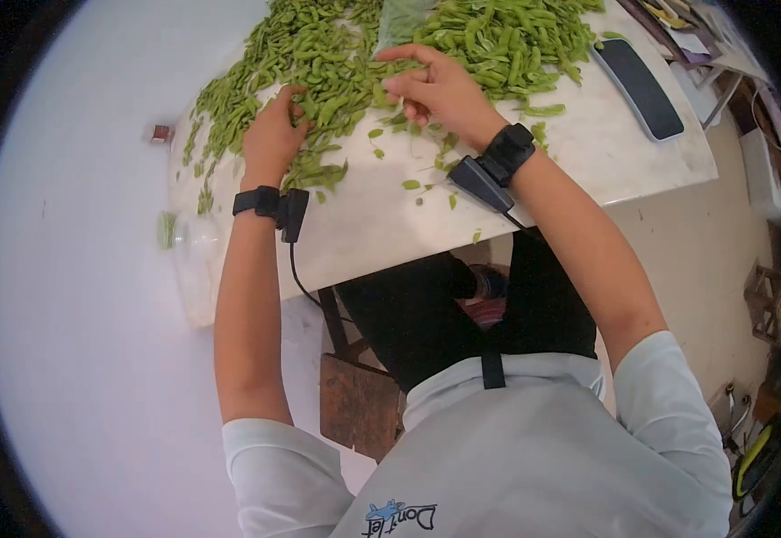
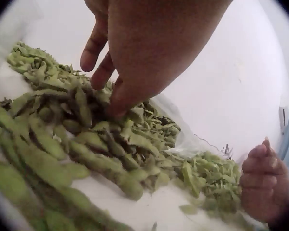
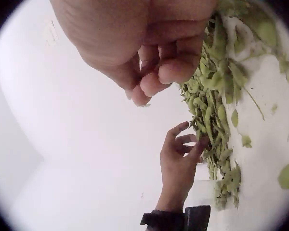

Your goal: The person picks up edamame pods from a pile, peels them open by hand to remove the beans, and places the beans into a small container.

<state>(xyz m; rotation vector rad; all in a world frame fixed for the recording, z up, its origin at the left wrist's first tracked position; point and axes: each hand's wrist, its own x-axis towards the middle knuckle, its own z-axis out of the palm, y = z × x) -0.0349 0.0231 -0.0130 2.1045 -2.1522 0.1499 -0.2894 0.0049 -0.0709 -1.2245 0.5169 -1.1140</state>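
A broad heap of green soybean pods (image 1: pixel 327 72) spreads over the pale tabletop. At its near left edge is my left hand (image 1: pixel 272 134), fingers spread and bent slightly. In the left wrist view, the thumb of the left hand (image 2: pixel 139 53) reaches down among the pods (image 2: pixel 101 159), its tip partly hidden. My right hand (image 1: pixel 444 94) hovers over the heap's near side, between the two masses of pods. Its lower fingers (image 3: pixel 151 84) are curled in the right wrist view. A tiny pale bit shows at their tips; I cannot tell whether they pinch it.
A second mound of pods (image 1: pixel 507 45) lies at the back right, with a clear plastic bag (image 1: pixel 399 22) between. A phone (image 1: pixel 641 90) rests near the table's right edge. Loose leaves (image 1: pixel 413 185) dot the near tabletop. A clear container (image 1: pixel 184 233) stands at the left edge, beside the wall.
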